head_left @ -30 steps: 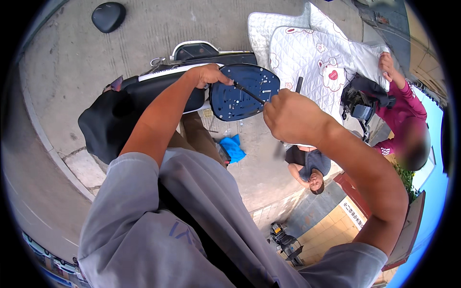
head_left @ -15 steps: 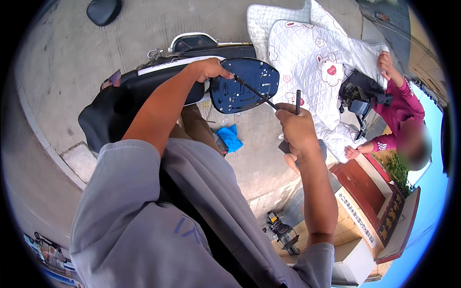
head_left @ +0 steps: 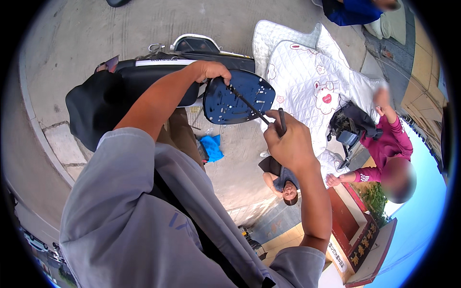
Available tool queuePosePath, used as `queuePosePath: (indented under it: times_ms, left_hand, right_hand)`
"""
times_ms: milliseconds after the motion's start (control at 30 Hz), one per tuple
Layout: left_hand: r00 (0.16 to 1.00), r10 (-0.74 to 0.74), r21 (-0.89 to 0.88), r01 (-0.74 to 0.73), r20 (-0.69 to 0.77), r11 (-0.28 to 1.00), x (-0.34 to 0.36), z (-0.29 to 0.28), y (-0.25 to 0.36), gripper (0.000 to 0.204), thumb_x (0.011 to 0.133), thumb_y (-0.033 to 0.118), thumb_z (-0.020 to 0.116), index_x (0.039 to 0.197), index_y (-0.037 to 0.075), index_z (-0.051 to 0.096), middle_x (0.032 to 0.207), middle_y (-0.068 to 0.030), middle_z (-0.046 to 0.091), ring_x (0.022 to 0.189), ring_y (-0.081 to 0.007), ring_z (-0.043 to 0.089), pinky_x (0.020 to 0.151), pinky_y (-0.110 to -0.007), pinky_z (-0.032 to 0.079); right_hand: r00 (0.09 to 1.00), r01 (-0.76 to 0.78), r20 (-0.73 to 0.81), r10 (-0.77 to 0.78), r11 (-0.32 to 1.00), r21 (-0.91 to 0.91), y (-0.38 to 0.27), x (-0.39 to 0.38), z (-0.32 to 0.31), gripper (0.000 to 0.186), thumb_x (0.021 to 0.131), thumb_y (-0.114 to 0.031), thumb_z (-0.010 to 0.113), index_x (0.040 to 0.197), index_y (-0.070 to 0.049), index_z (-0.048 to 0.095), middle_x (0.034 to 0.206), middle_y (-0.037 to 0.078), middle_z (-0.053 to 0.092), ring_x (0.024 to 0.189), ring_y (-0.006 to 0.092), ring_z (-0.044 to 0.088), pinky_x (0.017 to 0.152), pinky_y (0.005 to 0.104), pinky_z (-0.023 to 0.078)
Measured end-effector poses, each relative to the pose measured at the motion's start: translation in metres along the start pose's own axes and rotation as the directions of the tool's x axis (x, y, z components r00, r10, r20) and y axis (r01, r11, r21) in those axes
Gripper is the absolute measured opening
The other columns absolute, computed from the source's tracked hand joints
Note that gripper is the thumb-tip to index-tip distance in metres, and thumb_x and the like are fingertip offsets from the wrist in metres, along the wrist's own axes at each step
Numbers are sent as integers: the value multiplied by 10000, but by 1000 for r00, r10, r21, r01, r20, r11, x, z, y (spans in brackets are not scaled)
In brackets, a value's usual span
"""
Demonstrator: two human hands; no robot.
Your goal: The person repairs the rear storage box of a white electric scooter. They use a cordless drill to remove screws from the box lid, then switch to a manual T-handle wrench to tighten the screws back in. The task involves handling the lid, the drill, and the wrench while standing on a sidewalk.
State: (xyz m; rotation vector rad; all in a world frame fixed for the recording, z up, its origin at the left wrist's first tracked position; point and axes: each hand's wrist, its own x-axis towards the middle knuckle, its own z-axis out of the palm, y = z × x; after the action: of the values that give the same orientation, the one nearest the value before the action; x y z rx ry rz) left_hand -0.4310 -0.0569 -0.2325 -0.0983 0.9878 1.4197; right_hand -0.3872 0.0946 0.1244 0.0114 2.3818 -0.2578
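Observation:
A dark blue mounting plate (head_left: 244,106), dotted with holes and slots, sits at the tail of a scooter (head_left: 158,79). My left hand (head_left: 213,72) is closed at the plate's upper left edge, its thumb beside the end of a thin dark rod. That rod belongs to a T-handle wrench (head_left: 253,108), which slants across the plate. My right hand (head_left: 290,141) wraps round its handle, one end of the crossbar sticking up out of the fist. The left fingers' undersides are hidden.
A white quilted cover (head_left: 300,72) drapes another vehicle just to the right, where a person in a maroon top (head_left: 391,141) stands. Another person (head_left: 287,185) is beyond my right forearm. A blue bag (head_left: 212,148) lies on the ground; someone in blue (head_left: 350,12) shows at upper right.
My view has shifted, bringing two more people into sight. The wrench stays over the plate, its crossbar turned and my right hand closer to the plate. The maroon-sleeved person's upper hand has moved.

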Motion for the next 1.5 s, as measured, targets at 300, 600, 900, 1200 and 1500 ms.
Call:
queuePosePath:
  times_ms: [300, 600, 900, 1200, 1500]
  left_hand:
    - [964, -10, -158, -33, -265, 987, -40, 39, 25, 795, 868, 642, 727, 1462, 118, 651, 1510, -143, 603, 1393, -310, 528, 1201, -412, 327]
    - [994, 49, 76, -41, -101, 996, -26, 22, 25, 808, 847, 592, 755, 1438, 48, 668, 1547, -181, 567, 1451, -338, 461, 1229, -444, 273]
    - [994, 104, -72, -103, 17, 992, -2, -8, -12, 545, 831, 291, 845, 1263, -24, 737, 1198, -122, 745, 1115, -241, 681, 1002, -377, 504]
    - [977, 138, 5, -139, -159, 990, -28, 21, 3, 503, 824, 115, 885, 1239, -108, 709, 1138, -156, 762, 1013, -240, 720, 996, -366, 556]
    - [978, 180, -44, -186, -109, 982, -13, 14, -13, 482, 843, 140, 878, 1241, -87, 729, 1130, -154, 771, 1010, -229, 730, 978, -346, 562]
  right_hand:
    - [885, 52, -339, 318, 658, 752, -14, -6, 34, 423, 1076, -208, 675, 1387, 53, 558, 954, 72, 676, 738, 104, 652, 696, 254, 532]
    - [699, 552, -486, -525, 828, -99, 8, -16, 10, 294, 775, 99, 749, 1056, 12, 763, 1152, 148, 633, 903, 296, 687, 752, 361, 585]
    - [538, 705, 416, -733, 120, -699, 5, 8, -55, 264, 847, -125, 656, 1051, -17, 784, 1034, 63, 702, 1160, 276, 637, 1204, 435, 405]
    - [409, 860, 797, -445, -106, -500, -21, 32, -37, 69, 759, -164, 707, 748, -98, 726, 771, 4, 634, 802, 167, 611, 731, 302, 425]
    - [987, -122, -87, 136, 981, 150, 3, -18, 20, 290, 1031, -240, 666, 843, -26, 720, 615, -5, 611, 544, 154, 547, 530, 327, 419]
